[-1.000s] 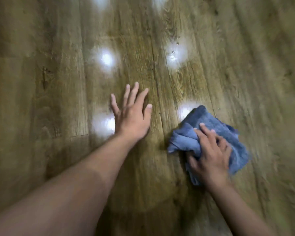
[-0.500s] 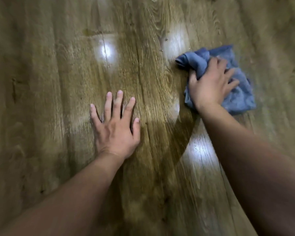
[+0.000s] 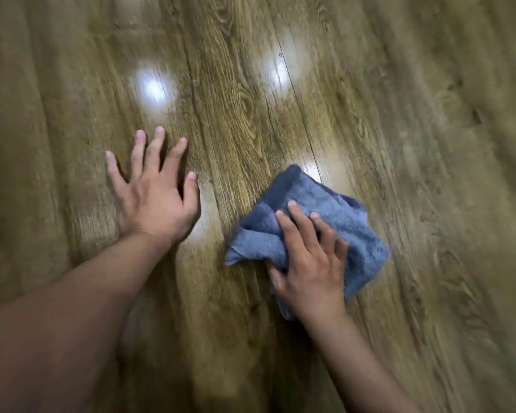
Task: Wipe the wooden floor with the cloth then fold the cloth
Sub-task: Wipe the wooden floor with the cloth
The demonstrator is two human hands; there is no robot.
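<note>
Here the right hand [image 3: 310,269] presses down on a crumpled blue terry cloth [image 3: 334,216], fingers spread and slightly curled into its folds, most of the cloth bunching ahead of and beyond the knuckles. The left hand [image 3: 152,198], empty and splayed flat, braces well to the cloth's left. Around both runs the glossy brown wooden plank floor [image 3: 429,144], its boards leading away from the hands and spotted with lamp glare.

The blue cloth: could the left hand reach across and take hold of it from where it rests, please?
Probably yes. The left hand lies flat and empty on the wooden floor beside the blue cloth, with only bare boards between them. The right hand presses on the cloth's near part, but its left corner shows free.
</note>
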